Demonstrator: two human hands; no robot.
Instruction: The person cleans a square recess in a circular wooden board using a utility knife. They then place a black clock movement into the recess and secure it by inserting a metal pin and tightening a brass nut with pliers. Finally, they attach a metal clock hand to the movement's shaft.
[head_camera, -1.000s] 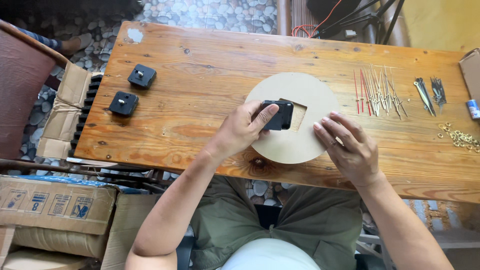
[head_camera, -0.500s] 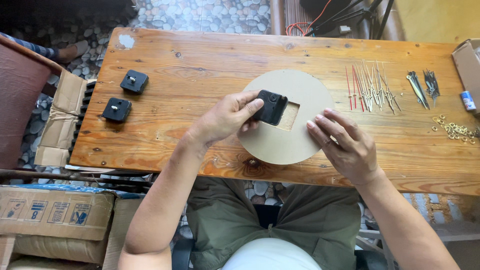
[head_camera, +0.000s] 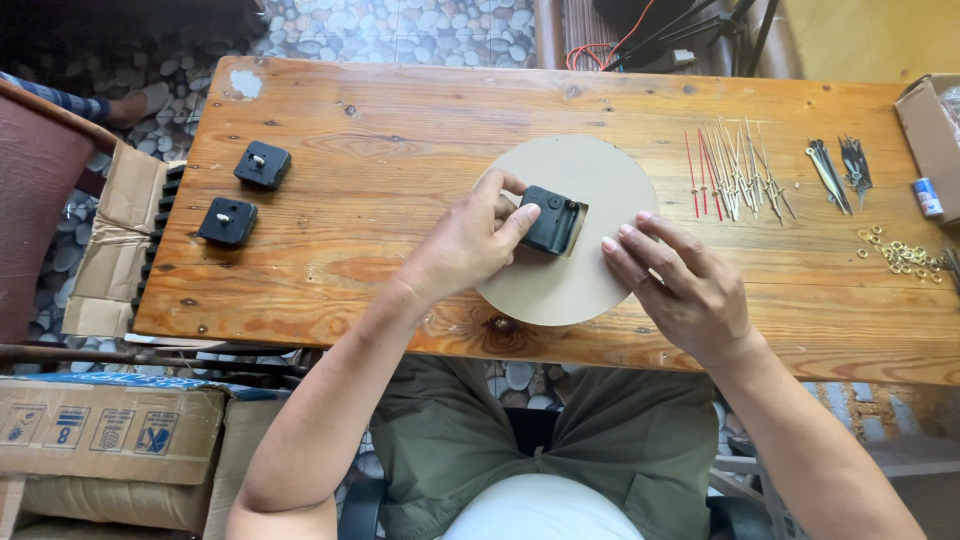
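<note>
A black clock movement (head_camera: 552, 221) is pinched by the left hand (head_camera: 470, 245), thumb on its near edge and fingers over its far-left side, and is held against the middle of a round tan disc (head_camera: 570, 290). The disc is laid flat on the wooden desk (head_camera: 400, 150), near the desk's front edge. The disc's right edge is pressed by the right hand (head_camera: 680, 290), its fingers kept together and flat, nothing gripped. Right of the disc, a row of red and pale clock hands (head_camera: 735, 170) is spread out; further right, dark clock hands (head_camera: 840, 165) and small brass rings (head_camera: 900, 250) are seen. Well left of the disc, two more black movements (head_camera: 245, 190) are lying. Left of the desk, cardboard boxes (head_camera: 110, 440) are stacked.
</note>
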